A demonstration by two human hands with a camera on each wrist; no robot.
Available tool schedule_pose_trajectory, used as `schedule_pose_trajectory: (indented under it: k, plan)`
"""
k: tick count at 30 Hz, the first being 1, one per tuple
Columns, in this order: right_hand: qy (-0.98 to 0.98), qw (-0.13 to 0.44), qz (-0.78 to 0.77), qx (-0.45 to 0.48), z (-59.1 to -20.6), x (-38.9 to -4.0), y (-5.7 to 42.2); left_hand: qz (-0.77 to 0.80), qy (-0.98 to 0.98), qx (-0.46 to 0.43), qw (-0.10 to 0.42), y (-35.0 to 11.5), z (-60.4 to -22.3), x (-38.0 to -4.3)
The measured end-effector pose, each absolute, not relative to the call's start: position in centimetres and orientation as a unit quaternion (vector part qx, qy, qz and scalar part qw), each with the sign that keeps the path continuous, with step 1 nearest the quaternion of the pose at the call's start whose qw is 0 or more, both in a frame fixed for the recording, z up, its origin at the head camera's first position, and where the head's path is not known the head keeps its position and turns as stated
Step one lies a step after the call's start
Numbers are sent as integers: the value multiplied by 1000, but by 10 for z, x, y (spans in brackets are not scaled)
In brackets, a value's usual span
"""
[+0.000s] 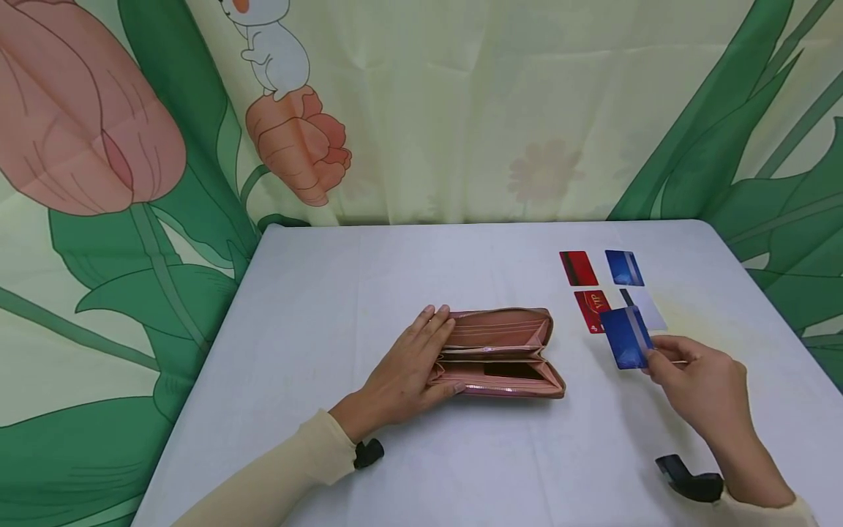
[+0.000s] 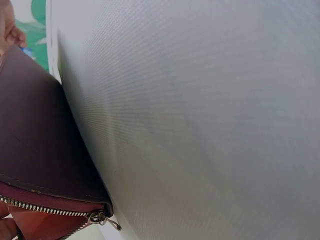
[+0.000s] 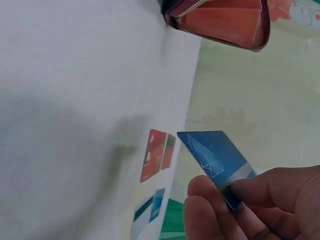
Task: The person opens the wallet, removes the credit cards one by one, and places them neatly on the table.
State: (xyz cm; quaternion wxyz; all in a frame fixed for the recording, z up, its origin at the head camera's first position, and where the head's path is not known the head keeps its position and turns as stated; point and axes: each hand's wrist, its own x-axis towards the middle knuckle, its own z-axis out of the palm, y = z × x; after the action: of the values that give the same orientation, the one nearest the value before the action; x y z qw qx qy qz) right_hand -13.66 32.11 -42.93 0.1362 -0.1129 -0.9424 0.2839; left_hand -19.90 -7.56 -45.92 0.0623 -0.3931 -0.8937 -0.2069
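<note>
A pink zip-around wallet [image 1: 500, 333] stands open on the white table, its compartments spread. My left hand [image 1: 408, 366] grips its left end, fingers at the far edge and thumb at the near edge. My right hand [image 1: 701, 380] pinches a blue card [image 1: 622, 338] with a pale stripe between thumb and fingers, above the table to the wallet's right. The same blue card [image 3: 212, 152] is tilted in the right wrist view. In the left wrist view the wallet's dark outer side [image 2: 37, 125] and zipper fill the left part.
Beyond the held card lie a red card [image 1: 579, 268] with a dark stripe, another red card [image 1: 589, 304], a second blue card [image 1: 624, 268] and a partly hidden white card [image 1: 648, 307]. A patterned curtain [image 1: 461, 110] hangs behind the white table [image 1: 362, 278].
</note>
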Motion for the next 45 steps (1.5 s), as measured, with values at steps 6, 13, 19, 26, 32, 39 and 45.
schedule_pose_trajectory:
  k: [6, 13, 19, 26, 32, 39, 45]
  plan:
    - [-944, 56, 287, -154, -439, -138, 331, -206, -895, -391, 62, -76, -459, -199]
    - [-928, -15, 320, -190, -447, -142, 339, -205, -894, -393, 66, -76, -461, -199]
    - [-910, -57, 348, -219, -453, -146, 342, -206, -893, -395, 68, -76, -459, -199]
    - [-925, -62, 314, -205, -454, -147, 342, -204, -891, -399, 71, -76, -459, -200]
    - [-956, -25, 237, -170, -452, -145, 341, -208, -889, -402, 73, -76, -459, -200]
    - [-965, -8, 191, -178, -450, -143, 338, -202, -890, -402, 78, -76, -458, -199]
    - [-970, 17, 182, -163, -444, -141, 325, -205, -890, -401, 76, -76, -458, -199]
